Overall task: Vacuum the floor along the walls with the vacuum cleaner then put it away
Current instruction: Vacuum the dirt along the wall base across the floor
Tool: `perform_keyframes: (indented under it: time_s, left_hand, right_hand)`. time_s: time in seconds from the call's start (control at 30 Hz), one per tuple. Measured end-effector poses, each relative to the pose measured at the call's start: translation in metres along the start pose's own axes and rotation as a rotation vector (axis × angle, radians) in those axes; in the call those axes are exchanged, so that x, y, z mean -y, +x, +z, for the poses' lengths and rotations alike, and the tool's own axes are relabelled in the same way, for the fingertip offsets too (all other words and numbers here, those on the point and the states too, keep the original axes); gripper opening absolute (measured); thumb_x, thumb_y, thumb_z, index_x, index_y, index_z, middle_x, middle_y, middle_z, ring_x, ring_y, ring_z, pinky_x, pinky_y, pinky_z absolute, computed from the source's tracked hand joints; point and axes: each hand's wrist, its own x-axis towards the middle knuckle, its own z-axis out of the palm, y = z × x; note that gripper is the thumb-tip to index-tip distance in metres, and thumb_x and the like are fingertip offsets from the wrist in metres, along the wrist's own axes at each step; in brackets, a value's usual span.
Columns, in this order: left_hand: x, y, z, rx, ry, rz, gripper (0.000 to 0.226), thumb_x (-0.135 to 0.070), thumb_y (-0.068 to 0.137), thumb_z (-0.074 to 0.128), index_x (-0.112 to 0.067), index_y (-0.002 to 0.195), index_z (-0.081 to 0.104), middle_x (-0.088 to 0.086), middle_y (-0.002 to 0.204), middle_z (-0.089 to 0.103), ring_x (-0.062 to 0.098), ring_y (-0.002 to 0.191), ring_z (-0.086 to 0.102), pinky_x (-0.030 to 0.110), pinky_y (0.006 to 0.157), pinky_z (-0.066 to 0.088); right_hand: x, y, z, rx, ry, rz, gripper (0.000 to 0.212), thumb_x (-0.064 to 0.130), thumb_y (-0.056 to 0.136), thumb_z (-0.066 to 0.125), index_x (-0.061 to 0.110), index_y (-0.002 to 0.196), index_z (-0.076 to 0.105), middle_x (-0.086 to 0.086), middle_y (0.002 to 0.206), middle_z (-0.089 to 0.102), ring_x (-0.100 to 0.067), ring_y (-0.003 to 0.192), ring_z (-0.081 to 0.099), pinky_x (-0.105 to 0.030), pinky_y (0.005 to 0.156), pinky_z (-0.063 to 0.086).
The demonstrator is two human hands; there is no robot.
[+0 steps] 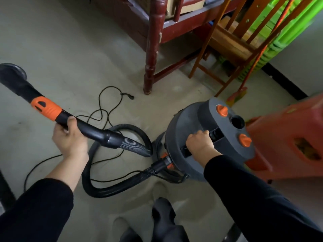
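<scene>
A grey canister vacuum cleaner (188, 130) with orange knobs sits on the floor right of centre. My right hand (200, 143) grips the carry handle on its lid. My left hand (70, 135) grips the black wand (90, 131), just behind its orange collar (46, 108). The wand points up and left, ending in a round black nozzle (13, 72). A black ribbed hose (108, 189) loops on the floor from the wand to the canister's front port. The thin black power cord (104, 105) lies loose on the floor, its plug (130, 97) unplugged.
A dark red wooden frame (153, 49) and a wooden chair (227, 42) stand ahead. Green plastic stools (283, 32) and a broom (239, 95) lean by the wall at right. An orange plastic stool (293, 137) is beside the canister. My dark shoe (162, 217) shows at the bottom.
</scene>
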Motion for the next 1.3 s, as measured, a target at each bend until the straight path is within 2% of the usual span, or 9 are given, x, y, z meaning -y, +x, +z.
perform_keyframes:
  time_s: [0.17, 0.3, 0.47, 0.6, 0.8, 0.93, 1.03, 1.17, 1.3]
  left_hand:
    - [0.000, -0.012, -0.006, 0.057, -0.009, -0.024, 0.025, -0.032, 0.091, 0.055, -0.015, 0.107, 0.061, 0.003, 0.102, 0.066, 0.023, 0.098, 0.067, 0.048, 0.092, 0.054]
    - [0.009, -0.031, -0.002, 0.118, -0.037, -0.067, 0.005, -0.025, 0.094, 0.055, -0.023, 0.096, 0.060, -0.006, 0.090, 0.066, 0.010, 0.085, 0.069, 0.037, 0.077, 0.059]
    - [0.024, -0.051, 0.015, 0.152, -0.068, -0.121, 0.036, -0.024, 0.096, 0.054, -0.002, 0.125, 0.053, 0.000, 0.097, 0.062, 0.008, 0.086, 0.066, 0.029, 0.068, 0.058]
    - [0.033, -0.061, 0.033, 0.178, -0.061, -0.140, 0.028, -0.026, 0.096, 0.054, -0.011, 0.120, 0.056, 0.002, 0.108, 0.061, 0.004, 0.087, 0.065, 0.024, 0.065, 0.056]
    - [0.034, -0.070, 0.061, 0.194, -0.064, -0.162, 0.014, -0.028, 0.096, 0.055, -0.022, 0.109, 0.056, -0.016, 0.089, 0.065, -0.003, 0.081, 0.066, 0.021, 0.063, 0.054]
    - [0.023, -0.069, 0.065, 0.157, -0.095, -0.181, 0.013, -0.025, 0.097, 0.055, -0.021, 0.110, 0.058, -0.018, 0.087, 0.067, -0.005, 0.080, 0.067, 0.021, 0.063, 0.055]
    - [0.011, -0.055, 0.057, 0.123, -0.156, -0.207, 0.009, -0.021, 0.099, 0.054, -0.018, 0.106, 0.057, -0.009, 0.092, 0.066, 0.001, 0.083, 0.068, 0.028, 0.071, 0.057]
    - [0.001, -0.034, 0.039, 0.044, -0.219, -0.247, 0.010, -0.019, 0.100, 0.053, -0.016, 0.109, 0.056, -0.007, 0.092, 0.065, -0.002, 0.076, 0.068, 0.019, 0.059, 0.055]
    - [-0.002, -0.011, 0.014, -0.015, -0.271, -0.316, 0.021, -0.024, 0.100, 0.053, -0.013, 0.118, 0.056, 0.004, 0.111, 0.066, 0.012, 0.098, 0.066, 0.021, 0.061, 0.058]
  right_hand:
    - [0.006, -0.035, 0.031, 0.117, 0.069, 0.057, 0.060, 0.013, 0.091, 0.062, 0.001, 0.143, 0.035, -0.013, 0.140, 0.043, -0.038, 0.132, 0.037, -0.057, 0.112, 0.025]
    - [0.001, -0.054, 0.052, 0.186, 0.117, 0.092, 0.062, 0.013, 0.089, 0.065, 0.000, 0.142, 0.036, -0.013, 0.139, 0.044, -0.039, 0.131, 0.037, -0.056, 0.111, 0.027]
    - [-0.018, -0.059, 0.074, 0.242, 0.188, 0.150, 0.058, 0.015, 0.087, 0.067, 0.002, 0.138, 0.042, -0.013, 0.135, 0.048, -0.039, 0.128, 0.041, -0.054, 0.109, 0.031]
    - [-0.042, -0.049, 0.085, 0.259, 0.248, 0.233, 0.057, 0.012, 0.088, 0.065, 0.001, 0.139, 0.041, -0.013, 0.134, 0.047, -0.038, 0.129, 0.039, -0.054, 0.112, 0.026]
    - [-0.079, -0.036, 0.090, 0.397, 0.337, 0.277, 0.041, 0.016, 0.092, 0.056, 0.012, 0.132, 0.051, -0.010, 0.138, 0.049, -0.033, 0.130, 0.040, -0.054, 0.112, 0.025]
    - [-0.066, -0.020, 0.066, 0.514, 0.367, 0.221, 0.055, 0.018, 0.092, 0.056, 0.007, 0.143, 0.039, -0.015, 0.148, 0.036, -0.036, 0.137, 0.031, -0.057, 0.110, 0.029]
    - [-0.043, 0.005, 0.026, 0.319, 0.391, 0.160, 0.063, 0.017, 0.086, 0.061, 0.004, 0.141, 0.035, -0.016, 0.144, 0.038, -0.035, 0.135, 0.033, -0.052, 0.107, 0.037]
    - [0.004, 0.035, -0.039, 0.024, 0.635, -0.071, 0.053, 0.025, 0.084, 0.063, 0.007, 0.130, 0.043, -0.015, 0.132, 0.047, -0.034, 0.125, 0.044, -0.040, 0.093, 0.043]
    - [0.062, 0.048, -0.087, -0.157, 0.878, -0.331, 0.055, 0.021, 0.076, 0.071, 0.012, 0.127, 0.050, -0.008, 0.126, 0.053, -0.027, 0.118, 0.051, -0.025, 0.085, 0.040]
